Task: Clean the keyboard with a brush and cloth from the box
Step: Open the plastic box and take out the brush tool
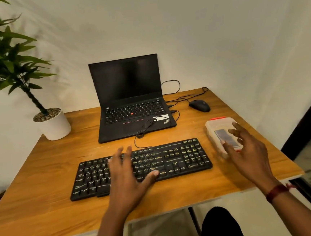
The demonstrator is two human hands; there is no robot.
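A black keyboard (173,161) lies across the near middle of the wooden table (45,202), its cable running up to the laptop. My left hand (127,175) hovers over or rests on the keyboard's middle with fingers spread and straight. To the right stands a clear plastic box (218,131) with red clips and a closed lid; something dark shows through the lid. My right hand (248,151) is at the box's near right side, fingers spread and loosely bent, holding nothing. Neither a brush nor a cloth can be made out.
An open black laptop (131,105) with a dark screen stands behind the keyboard. A black mouse (199,105) sits at the back right. A potted plant in a white pot (54,124) occupies the back left corner. The table's right edge runs close to the box.
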